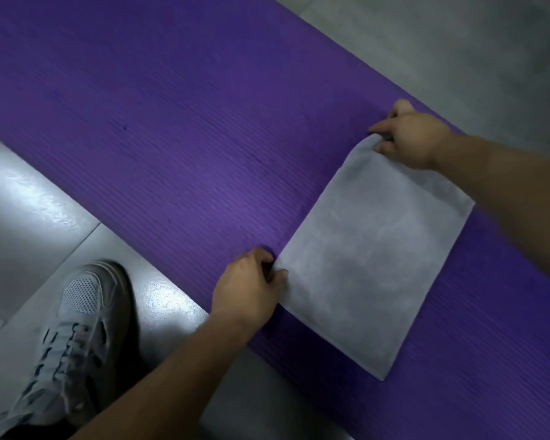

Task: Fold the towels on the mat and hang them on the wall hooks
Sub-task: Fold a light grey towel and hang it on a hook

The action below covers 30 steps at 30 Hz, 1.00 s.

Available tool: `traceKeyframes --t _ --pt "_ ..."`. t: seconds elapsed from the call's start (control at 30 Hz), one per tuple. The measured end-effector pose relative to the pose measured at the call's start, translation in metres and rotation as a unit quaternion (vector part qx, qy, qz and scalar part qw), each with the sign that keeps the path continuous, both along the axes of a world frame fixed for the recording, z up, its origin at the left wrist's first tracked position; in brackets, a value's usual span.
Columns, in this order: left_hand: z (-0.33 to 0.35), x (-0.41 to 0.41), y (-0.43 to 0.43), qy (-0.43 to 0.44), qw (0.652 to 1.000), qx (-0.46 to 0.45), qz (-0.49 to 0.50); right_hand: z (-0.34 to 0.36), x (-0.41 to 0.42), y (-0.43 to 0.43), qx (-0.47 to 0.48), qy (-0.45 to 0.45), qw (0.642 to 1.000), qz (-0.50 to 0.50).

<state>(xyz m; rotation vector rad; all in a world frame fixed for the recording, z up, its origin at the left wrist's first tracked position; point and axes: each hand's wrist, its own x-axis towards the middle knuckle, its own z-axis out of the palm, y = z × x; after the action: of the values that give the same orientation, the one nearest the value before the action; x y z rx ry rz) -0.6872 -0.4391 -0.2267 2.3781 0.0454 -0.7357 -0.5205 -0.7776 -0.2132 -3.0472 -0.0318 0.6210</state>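
A pale grey towel (372, 249) lies flat as a folded rectangle on the purple ribbed mat (172, 122), towards the mat's right part. My left hand (248, 287) pinches the towel's near-left corner between thumb and fingers. My right hand (407, 138) pinches the far corner at the towel's top edge, close to the mat's far border. Both arms reach in from the lower right. No wall hooks are in view.
Glossy grey floor tiles (38, 201) border the mat on the near side, and a duller grey floor (458, 42) lies beyond it. A grey laced sneaker (73, 338) on my foot stands on the tiles just left of my left arm.
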Motion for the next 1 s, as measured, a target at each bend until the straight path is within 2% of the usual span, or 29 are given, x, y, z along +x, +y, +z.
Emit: traceKeyframes --t 0.13,0.23,0.33,0.47,0.6,0.7,0.83,0.93,1.0 --pt "-0.002 0.006 0.007 -0.017 0.999 -0.017 0.022 0.014 0.01 -0.004 0.012 -0.008 1.0 0.024" --pt "-0.001 0.019 0.017 -0.028 0.995 -0.052 0.08 0.023 0.024 -0.002 0.042 -0.018 0.999 0.027" --pt "0.003 0.037 0.029 -0.048 0.982 -0.091 0.157 0.025 0.041 0.009 0.081 -0.064 0.994 -0.019" --pt "0.007 0.065 0.045 -0.073 0.961 -0.114 0.242 0.022 0.061 0.036 0.179 -0.131 0.973 -0.06" --pt "0.016 0.08 0.051 -0.078 0.946 -0.169 0.266 0.026 0.072 0.058 0.252 -0.151 0.949 -0.116" --pt "0.022 0.073 0.047 -0.079 0.941 -0.233 0.232 0.026 0.063 0.059 0.279 -0.182 0.926 -0.176" --pt "0.022 0.042 0.028 -0.082 0.946 -0.29 0.118 0.023 0.027 0.035 0.314 -0.2 0.899 -0.233" --pt "0.011 0.012 0.009 -0.176 0.952 -0.252 0.002 0.018 -0.009 0.009 0.351 -0.194 0.877 -0.264" --pt "0.001 -0.005 -0.002 -0.204 0.949 -0.233 -0.056 0.011 -0.031 -0.008 0.363 -0.171 0.872 -0.28"
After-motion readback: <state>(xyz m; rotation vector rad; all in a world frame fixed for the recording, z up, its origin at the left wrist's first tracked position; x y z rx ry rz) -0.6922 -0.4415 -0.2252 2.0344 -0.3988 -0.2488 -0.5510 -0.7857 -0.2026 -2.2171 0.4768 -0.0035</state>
